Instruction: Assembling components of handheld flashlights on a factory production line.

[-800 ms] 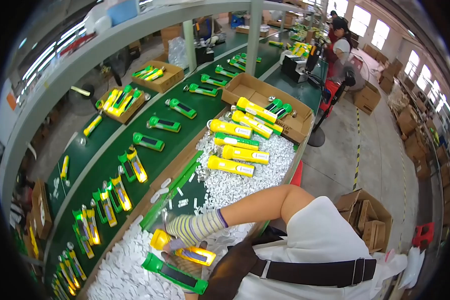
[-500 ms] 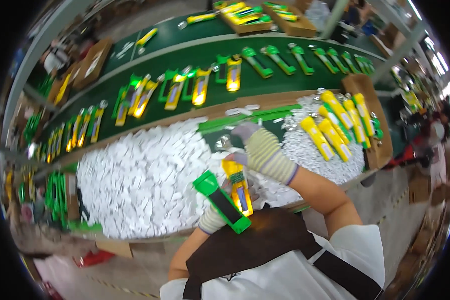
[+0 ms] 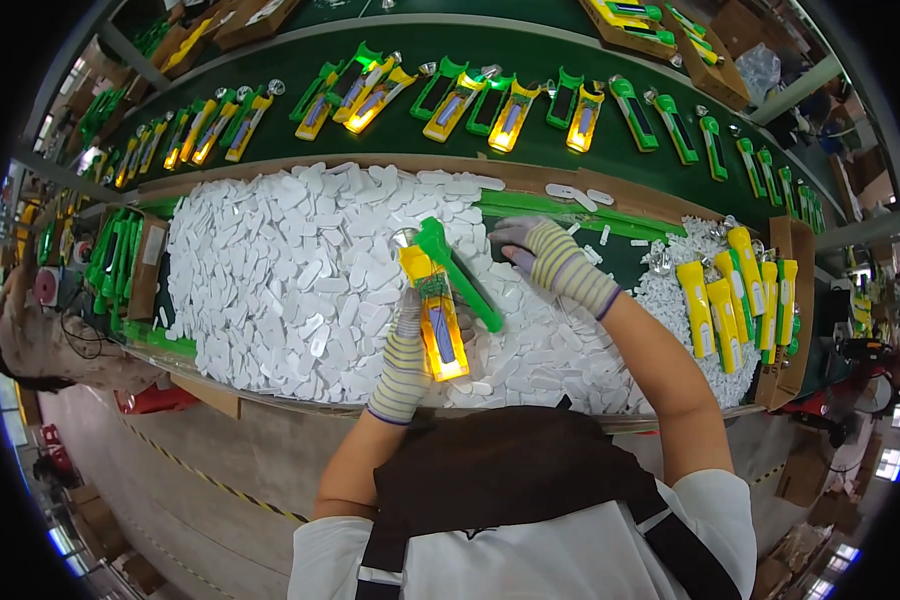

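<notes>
My left hand (image 3: 403, 345), in a striped glove with bare fingertips, grips an opened flashlight. Its yellow half (image 3: 444, 335) glows from inside and shows a violet-grey battery and a small circuit board. The green half (image 3: 454, 268) slants away to the right, its outer side up, with a clear reflector (image 3: 404, 238) by the top. To the right, my right hand (image 3: 562, 262), gloved alike, reaches flat over the inner edge of the pile, fingers stretched leftward and apart from the flashlight. Beneath both hands lie loose white oval plastic pieces (image 3: 280, 270).
Closed yellow-and-green flashlights (image 3: 726, 310) lie at the right on small white parts (image 3: 660, 285), beside a cardboard wall (image 3: 792, 330). Opened, lit flashlights (image 3: 513, 118) line the green conveyor (image 3: 530, 60) beyond. Green casings (image 3: 117, 255) stand at the left.
My right hand has left the flashlight's head and moved off to the right. The green half has gone from the left of the yellow half to its right. The whole view has shifted.
</notes>
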`<act>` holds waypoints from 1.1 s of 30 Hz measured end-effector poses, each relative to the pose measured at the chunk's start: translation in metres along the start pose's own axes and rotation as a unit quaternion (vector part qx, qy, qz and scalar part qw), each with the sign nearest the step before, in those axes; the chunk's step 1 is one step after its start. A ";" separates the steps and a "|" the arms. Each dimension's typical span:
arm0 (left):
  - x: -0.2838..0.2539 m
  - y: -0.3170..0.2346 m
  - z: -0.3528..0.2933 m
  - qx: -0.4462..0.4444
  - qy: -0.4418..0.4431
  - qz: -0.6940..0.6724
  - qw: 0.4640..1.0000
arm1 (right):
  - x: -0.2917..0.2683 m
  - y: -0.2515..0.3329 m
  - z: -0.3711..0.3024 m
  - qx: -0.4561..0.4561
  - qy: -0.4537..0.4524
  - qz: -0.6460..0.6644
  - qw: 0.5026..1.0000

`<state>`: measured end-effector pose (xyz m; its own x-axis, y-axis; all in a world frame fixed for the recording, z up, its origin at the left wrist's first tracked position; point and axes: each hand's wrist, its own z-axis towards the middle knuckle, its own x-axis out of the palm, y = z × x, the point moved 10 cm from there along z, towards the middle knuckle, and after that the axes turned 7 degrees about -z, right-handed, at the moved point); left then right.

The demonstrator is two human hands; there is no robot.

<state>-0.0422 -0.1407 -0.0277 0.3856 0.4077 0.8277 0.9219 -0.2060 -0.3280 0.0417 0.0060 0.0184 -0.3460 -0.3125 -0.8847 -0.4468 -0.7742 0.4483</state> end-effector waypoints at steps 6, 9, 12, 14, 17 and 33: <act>-0.005 -0.008 0.007 0.016 -0.018 0.021 0.999 | 0.039 0.021 0.044 -0.161 0.053 -0.293 0.941; 0.012 -0.013 0.006 0.019 0.000 0.041 0.999 | 0.028 0.005 0.031 -0.172 0.069 -0.215 0.959; 0.020 -0.014 0.004 0.028 -0.018 0.073 0.997 | -0.008 0.005 0.013 -0.089 0.065 -0.089 0.990; 0.032 -0.013 0.005 0.050 0.033 0.156 0.986 | -0.049 0.014 -0.005 -0.035 -0.045 -0.008 0.998; 0.051 -0.001 0.004 0.043 0.034 0.216 0.975 | -0.095 0.078 -0.027 -0.077 -0.086 -0.093 0.989; 0.093 0.023 -0.012 0.111 0.109 0.476 0.866 | -0.092 0.145 -0.080 -0.359 -0.080 -0.228 0.901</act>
<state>0.0141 -0.1185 0.0472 0.9804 -0.0349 0.1937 0.1850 -0.1716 -0.9676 0.0749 -0.1220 0.1544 -0.4021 0.1683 -0.9000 0.0557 -0.9766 -0.2075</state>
